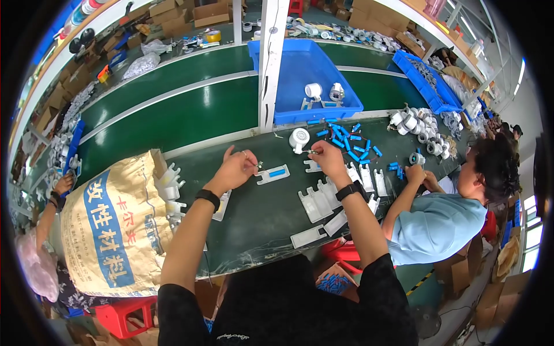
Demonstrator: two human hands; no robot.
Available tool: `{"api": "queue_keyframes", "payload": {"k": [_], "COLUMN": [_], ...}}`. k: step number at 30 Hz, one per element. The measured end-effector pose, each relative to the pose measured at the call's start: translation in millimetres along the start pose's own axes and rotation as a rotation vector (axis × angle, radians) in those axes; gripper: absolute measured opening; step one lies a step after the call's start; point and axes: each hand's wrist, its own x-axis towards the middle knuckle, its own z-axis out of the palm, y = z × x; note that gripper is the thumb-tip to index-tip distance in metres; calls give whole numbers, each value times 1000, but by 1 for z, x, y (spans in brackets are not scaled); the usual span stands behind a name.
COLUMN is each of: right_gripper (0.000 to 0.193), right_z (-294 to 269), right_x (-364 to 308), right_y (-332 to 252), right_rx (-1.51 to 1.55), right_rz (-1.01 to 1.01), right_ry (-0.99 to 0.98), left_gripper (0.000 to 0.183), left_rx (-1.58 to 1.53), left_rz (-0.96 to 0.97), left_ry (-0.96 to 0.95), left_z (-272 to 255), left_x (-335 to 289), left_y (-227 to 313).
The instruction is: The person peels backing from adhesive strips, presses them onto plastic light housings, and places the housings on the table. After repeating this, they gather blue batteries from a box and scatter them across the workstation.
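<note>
My left hand (238,168) pinches a small part at its fingertips, too tiny to name. Just right of those fingertips, a white plastic housing (264,179) lies on the dark green bench with a blue cylindrical battery (278,173) in it. My right hand (330,160) is closed too, thumb and finger together on something small that I cannot make out. Beside its fingertips rests a round white lamp head (299,138) with a perforated face. Several white plastic housings (318,202) lie below my right hand, and loose blue batteries (346,140) are scattered beyond it.
A large printed paper sack (112,230) stands at the left. Behind the bench, a blue tray (306,118) holds lamp heads, and a white post (271,69) rises before a green conveyor (196,109). White lamp heads (418,124) are piled at right, near a co-worker in a light-blue shirt (441,225).
</note>
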Motion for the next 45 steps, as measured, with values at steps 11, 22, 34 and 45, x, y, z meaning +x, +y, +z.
{"api": "queue_keyframes", "payload": {"k": [11,22,34,45], "right_gripper": [23,23,20,21], "right_z": [1,1,1,0], "right_x": [-3,-5,-6,-12], "right_y": [-8,-9,-14,-17], "right_rx": [41,45,47,44], "right_rz": [55,24,4,16], "right_ry": [-13,19,-2,-17], "left_gripper": [9,5,10,10], "left_rx": [-14,-84,-91,82], "left_rz": [14,35,46,251], "left_ry": [39,85,105,285], "left_z": [-1,2,2,13], "left_x": [2,11,13,10], "left_y": [2,1,2,-7]}}
